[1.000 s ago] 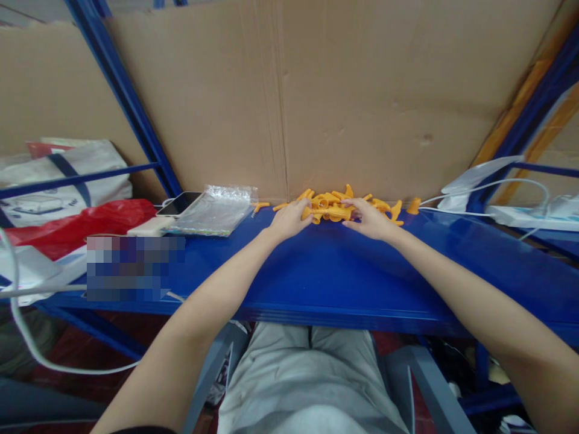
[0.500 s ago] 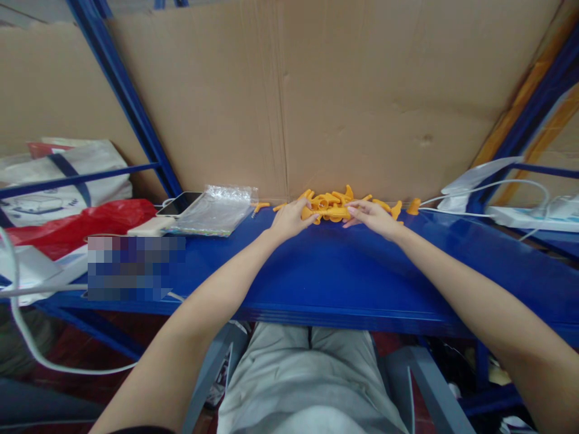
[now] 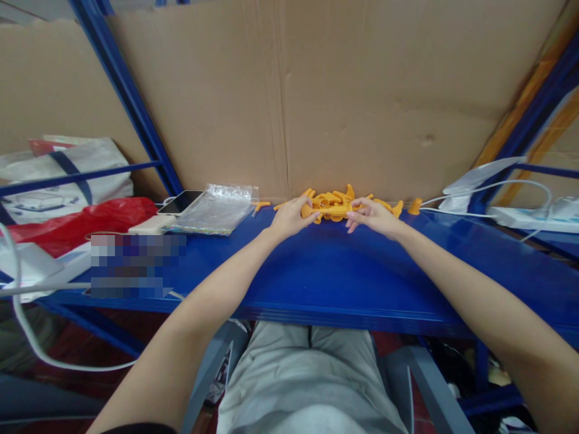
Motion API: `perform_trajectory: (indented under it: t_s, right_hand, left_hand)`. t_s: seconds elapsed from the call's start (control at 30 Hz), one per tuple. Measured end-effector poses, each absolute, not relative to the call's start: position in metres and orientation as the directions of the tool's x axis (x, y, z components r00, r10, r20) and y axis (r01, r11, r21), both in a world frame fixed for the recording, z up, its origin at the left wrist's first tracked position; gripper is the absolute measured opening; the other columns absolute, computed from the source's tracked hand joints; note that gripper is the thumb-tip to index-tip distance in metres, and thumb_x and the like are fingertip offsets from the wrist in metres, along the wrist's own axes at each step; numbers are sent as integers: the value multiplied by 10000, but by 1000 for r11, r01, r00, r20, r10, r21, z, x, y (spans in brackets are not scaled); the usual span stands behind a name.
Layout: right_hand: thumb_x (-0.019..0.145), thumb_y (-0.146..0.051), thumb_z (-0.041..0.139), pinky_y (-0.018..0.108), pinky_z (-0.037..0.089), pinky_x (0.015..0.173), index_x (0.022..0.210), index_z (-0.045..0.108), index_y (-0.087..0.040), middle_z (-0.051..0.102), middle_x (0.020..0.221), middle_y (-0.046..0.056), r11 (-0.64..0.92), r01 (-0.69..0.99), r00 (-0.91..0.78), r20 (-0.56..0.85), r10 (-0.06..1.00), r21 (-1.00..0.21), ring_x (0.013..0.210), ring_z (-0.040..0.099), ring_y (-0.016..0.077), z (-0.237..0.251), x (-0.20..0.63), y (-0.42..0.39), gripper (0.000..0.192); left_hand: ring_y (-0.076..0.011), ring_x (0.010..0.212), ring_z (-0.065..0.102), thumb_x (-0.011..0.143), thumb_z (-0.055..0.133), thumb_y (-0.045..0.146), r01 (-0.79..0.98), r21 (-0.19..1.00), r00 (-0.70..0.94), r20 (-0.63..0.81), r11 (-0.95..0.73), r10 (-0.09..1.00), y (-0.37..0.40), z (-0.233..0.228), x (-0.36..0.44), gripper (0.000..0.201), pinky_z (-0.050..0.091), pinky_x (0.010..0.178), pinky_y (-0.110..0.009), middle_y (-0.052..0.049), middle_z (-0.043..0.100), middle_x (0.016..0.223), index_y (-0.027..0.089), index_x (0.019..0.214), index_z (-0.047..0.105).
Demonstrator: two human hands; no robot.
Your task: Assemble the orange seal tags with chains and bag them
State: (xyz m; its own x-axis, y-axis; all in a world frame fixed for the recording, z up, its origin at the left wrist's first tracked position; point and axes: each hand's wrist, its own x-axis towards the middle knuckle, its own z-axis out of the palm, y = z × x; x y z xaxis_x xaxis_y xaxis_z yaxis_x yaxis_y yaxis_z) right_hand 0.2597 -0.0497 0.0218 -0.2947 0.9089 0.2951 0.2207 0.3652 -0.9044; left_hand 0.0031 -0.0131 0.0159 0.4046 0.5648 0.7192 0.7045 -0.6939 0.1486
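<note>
A heap of small orange plastic parts (image 3: 337,200) lies at the back of a blue metal shelf (image 3: 325,271), against a cardboard sheet (image 3: 362,96). My left hand (image 3: 289,217) grips the left end of an orange part (image 3: 332,211) at the front of the heap. My right hand (image 3: 373,216) pinches the other end of that part with thumb and fingers. Both forearms stretch across the shelf.
A clear plastic bag (image 3: 215,210) and a phone (image 3: 180,202) lie left of the heap. Further left are a red bag (image 3: 72,223) and a white bag (image 3: 63,175). White cables and a power strip (image 3: 520,214) sit at the right. Blue rack posts (image 3: 131,102) frame the shelf.
My hands have closed in slightly on the heap's front, and both now hold one orange part between them. The camera shifted a little.
</note>
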Motion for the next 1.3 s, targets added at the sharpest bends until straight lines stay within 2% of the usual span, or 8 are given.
perform_trajectory:
  t_s: [0.2,0.53,0.63,0.77,0.83,0.97,1.13,1.3]
  right_hand:
    - [798,-675,676,272,499,406,688,510,-214,651,529,42,273,216,-223,224,949,-937,406,597,151,27,251,-59,502]
    - [856,-664,609,237,426,367,644,534,-196,578,457,25,197,210,-149,167,975,-958,353,496,102,28,242,-62,519]
    - [872,-682,569,239,409,374,664,521,-202,587,479,31,202,258,-145,169,975,-945,371,518,111,29,242,-62,525]
    - [874,-680,561,261,462,441,771,564,-191,664,630,54,290,444,-171,238,956,-848,426,573,121,27,248,-58,499]
    - [837,-601,662,293,523,519,948,595,-190,705,796,60,379,507,-198,323,925,-774,491,607,128,22,251,-54,431]
    - [762,-408,769,369,575,672,1239,521,-209,675,1095,100,530,592,-265,475,839,-607,683,663,170,14,255,-49,574]
    - [815,-410,701,375,566,665,1116,569,-228,685,986,85,586,611,-267,558,786,-533,741,676,217,13,256,-48,376]
    - [781,-521,722,356,531,628,1082,621,-223,694,867,66,614,621,-262,609,749,-488,666,648,213,21,259,-54,435]
  left_hand:
    - [-176,794,676,832,742,383,673,155,410,736,-723,539,-13,14,4,285,484,719,-264,-30,712,866,178,974,604]
    - [-167,749,668,839,740,370,671,155,405,743,-725,533,-12,14,4,262,475,686,-255,-20,701,823,177,949,601]
    - [-164,753,666,847,731,385,673,160,405,737,-722,541,-11,14,3,269,476,688,-253,-18,702,825,181,963,599]
    - [-164,764,666,843,737,384,679,160,408,730,-717,549,-9,15,1,269,477,702,-254,-18,699,828,184,953,597]
    - [-162,762,667,844,736,380,681,163,405,729,-714,552,-8,15,0,261,473,698,-250,-16,695,813,183,940,595]
    - [-153,733,659,842,734,388,675,179,395,732,-716,555,-7,15,-2,258,457,662,-236,-5,685,772,184,918,596]
    - [-147,713,652,833,744,360,637,220,399,726,-739,561,-9,16,0,243,458,656,-233,4,677,749,183,907,595]
    - [-153,714,655,836,740,371,636,226,400,721,-738,566,-13,18,2,249,462,661,-239,2,681,756,185,918,596]
